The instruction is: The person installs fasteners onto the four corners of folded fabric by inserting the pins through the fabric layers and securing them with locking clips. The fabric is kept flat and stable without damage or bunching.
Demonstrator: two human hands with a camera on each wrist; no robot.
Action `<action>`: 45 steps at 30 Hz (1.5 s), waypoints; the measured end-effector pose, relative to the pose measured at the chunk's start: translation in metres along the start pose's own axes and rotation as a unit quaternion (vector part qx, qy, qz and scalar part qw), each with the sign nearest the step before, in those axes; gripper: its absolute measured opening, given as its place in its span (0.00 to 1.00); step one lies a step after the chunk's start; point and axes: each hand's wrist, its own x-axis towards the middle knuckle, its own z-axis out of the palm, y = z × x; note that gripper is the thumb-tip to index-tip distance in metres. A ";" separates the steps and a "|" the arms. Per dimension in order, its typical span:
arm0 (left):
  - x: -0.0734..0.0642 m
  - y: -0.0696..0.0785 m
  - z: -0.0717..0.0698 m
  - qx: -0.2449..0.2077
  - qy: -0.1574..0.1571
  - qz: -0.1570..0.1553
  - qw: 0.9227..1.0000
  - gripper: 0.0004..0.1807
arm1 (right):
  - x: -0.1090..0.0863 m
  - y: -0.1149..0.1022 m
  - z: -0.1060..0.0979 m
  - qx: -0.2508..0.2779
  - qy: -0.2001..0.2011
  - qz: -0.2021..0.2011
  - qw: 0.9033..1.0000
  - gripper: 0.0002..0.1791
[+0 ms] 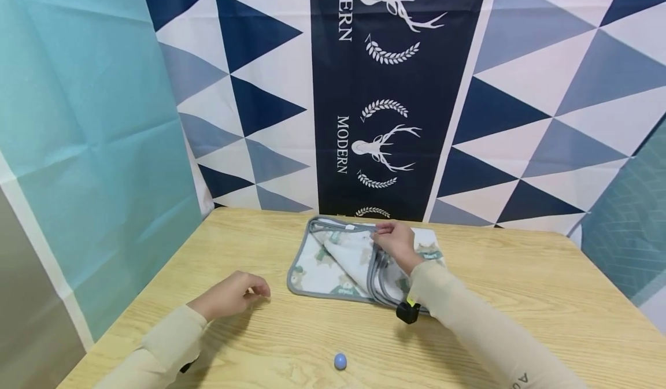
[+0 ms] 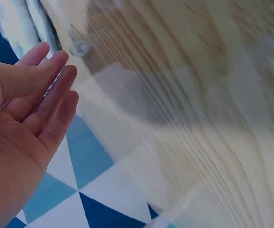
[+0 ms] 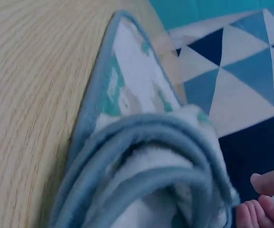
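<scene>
A folded white fleece blanket (image 1: 322,262) with grey edging and a bear print lies toward the table's back. My right hand (image 1: 396,241) pinches it at the grey edge of a turned-over flap. Up close in the right wrist view, the blanket (image 3: 139,71) shows several curved edge layers, and the thumb and fingertips of my right hand (image 3: 267,202) are right at its corner. My left hand (image 1: 234,293) holds nothing, left of the blanket and low over the table. Its fingers are loosely bent in the left wrist view, the palm of that hand (image 2: 27,118) showing.
A small blue ball (image 1: 340,361) sits on the wooden table (image 1: 291,343) near the front. Behind the table hangs a patterned cloth (image 1: 265,88) with triangles and deer heads. A turquoise cloth (image 1: 93,117) hangs along the left side.
</scene>
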 end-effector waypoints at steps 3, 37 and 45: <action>-0.005 -0.004 -0.003 0.006 -0.009 0.005 1.000 0.25 | -0.004 -0.010 0.004 -0.011 0.000 -0.044 0.999 0.16; -0.003 0.000 0.010 -0.014 -0.003 0.051 0.999 0.07 | -0.082 -0.026 0.103 -0.199 -0.264 -0.327 0.885 0.05; 0.021 0.010 0.014 0.008 0.055 0.064 0.996 0.05 | -0.066 -0.029 0.094 -0.139 -0.213 -0.288 0.923 0.06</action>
